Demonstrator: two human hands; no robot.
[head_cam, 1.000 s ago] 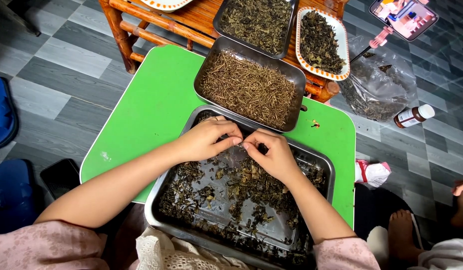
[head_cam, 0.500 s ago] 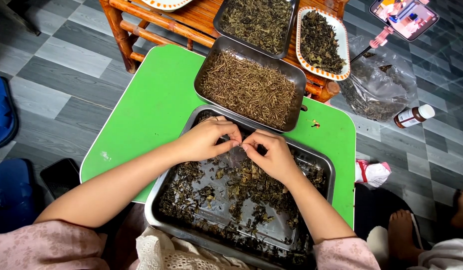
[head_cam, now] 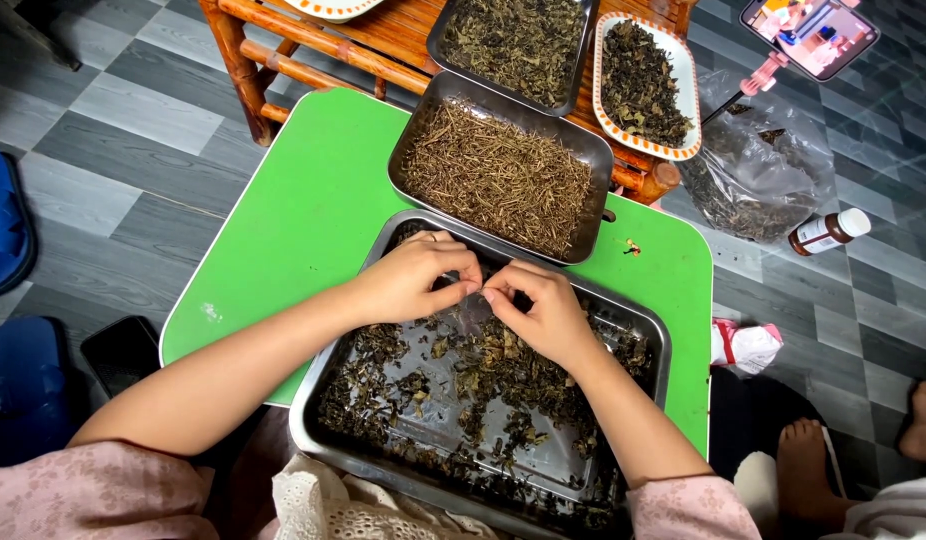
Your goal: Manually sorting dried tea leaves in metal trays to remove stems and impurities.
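Both hands meet over the far half of the steel tray: left hand and right hand curled, fingertips pinched together on a bit of the dried leaves strewn across it. At twelve o'clock a tray of brown stems overlaps its rim. Green table lies open toward ten o'clock; a brown bottle lies on the floor at two.

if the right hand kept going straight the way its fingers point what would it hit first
The right hand points left, toward the left hand. Its fingertips would almost at once meet that hand's fingertips, which look nearly touching above the steel tray of dark dried leaves.
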